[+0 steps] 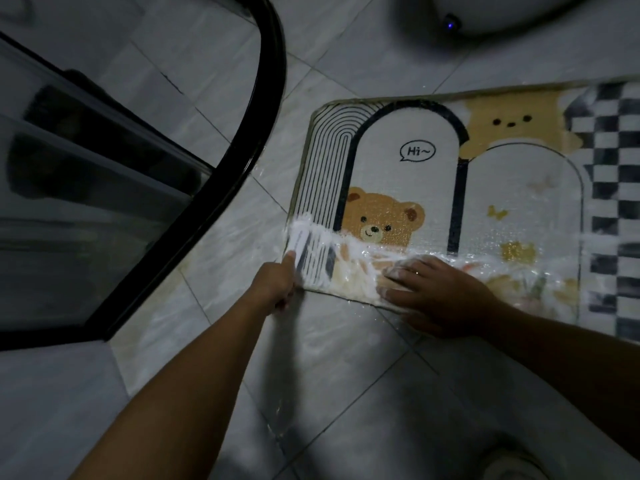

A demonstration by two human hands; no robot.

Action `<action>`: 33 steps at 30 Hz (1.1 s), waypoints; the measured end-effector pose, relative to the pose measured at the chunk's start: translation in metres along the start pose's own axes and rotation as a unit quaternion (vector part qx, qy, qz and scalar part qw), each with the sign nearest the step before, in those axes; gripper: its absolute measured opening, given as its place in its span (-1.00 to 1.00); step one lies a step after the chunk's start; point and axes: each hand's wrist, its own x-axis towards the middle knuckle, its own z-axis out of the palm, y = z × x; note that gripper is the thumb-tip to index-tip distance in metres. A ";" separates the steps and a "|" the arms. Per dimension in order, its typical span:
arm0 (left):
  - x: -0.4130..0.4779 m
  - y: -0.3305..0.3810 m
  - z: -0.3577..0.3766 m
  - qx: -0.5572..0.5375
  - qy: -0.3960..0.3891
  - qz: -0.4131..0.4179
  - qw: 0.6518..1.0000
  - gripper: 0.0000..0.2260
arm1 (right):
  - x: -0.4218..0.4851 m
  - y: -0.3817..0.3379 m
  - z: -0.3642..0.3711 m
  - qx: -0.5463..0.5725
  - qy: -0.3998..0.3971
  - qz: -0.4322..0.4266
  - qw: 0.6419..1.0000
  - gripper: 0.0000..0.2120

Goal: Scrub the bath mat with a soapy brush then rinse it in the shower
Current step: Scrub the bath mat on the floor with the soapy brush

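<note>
Two forearms reach in from six o'clock. At the mat's near-left corner the left hand (278, 284) pinches the edge, thumb on top, likely to pin it against the push of scrubbing. The right hand (440, 296) lies spread in the suds (346, 247). Something pale sits under its fingertips, perhaps the brush, but I cannot tell whether it grips anything. The bath mat (408, 188) lies flat toward two o'clock on the wet tiled floor (346, 375), outside the black-framed shower door (242, 168) at nine o'clock.

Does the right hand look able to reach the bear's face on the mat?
Probably yes: the right hand rests on the mat just below the bear, with only foam between them.
</note>
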 end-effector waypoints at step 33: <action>-0.036 0.058 0.066 0.499 0.059 0.412 0.760 -0.24 | -0.100 0.041 -0.024 -0.038 0.054 0.443 0.894 -0.21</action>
